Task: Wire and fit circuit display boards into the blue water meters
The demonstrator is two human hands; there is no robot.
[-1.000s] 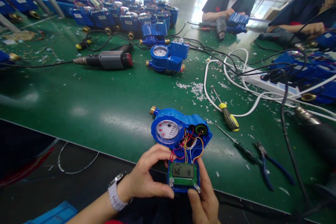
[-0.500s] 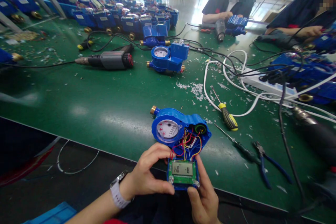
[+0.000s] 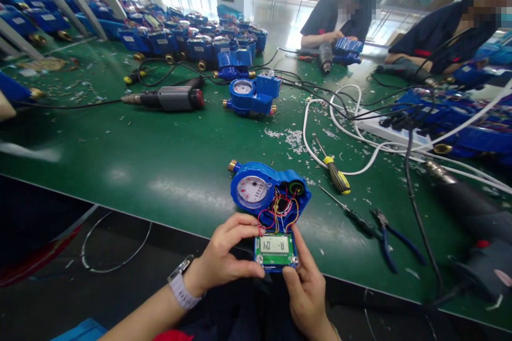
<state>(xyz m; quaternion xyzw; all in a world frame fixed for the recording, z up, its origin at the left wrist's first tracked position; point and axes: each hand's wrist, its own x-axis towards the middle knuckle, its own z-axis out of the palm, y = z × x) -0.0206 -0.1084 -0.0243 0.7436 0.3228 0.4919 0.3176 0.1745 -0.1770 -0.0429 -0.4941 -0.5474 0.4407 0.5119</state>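
On the green table (image 3: 120, 170) sits a blue meter (image 3: 262, 184); our left hand (image 3: 224, 250) and right hand (image 3: 307, 285) clamp its wired display unit (image 3: 274, 246).

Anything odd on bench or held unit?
Yes: pale scraps lie scattered on the green bench, left of the yellow-black screwdriver, like unswept litter. The held display shows characters upside down in this view. No clear damage.

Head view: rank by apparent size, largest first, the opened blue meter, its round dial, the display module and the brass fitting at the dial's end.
1. Opened blue meter
2. Display module
3. Round dial
4. Brass fitting
Each step looks clear.
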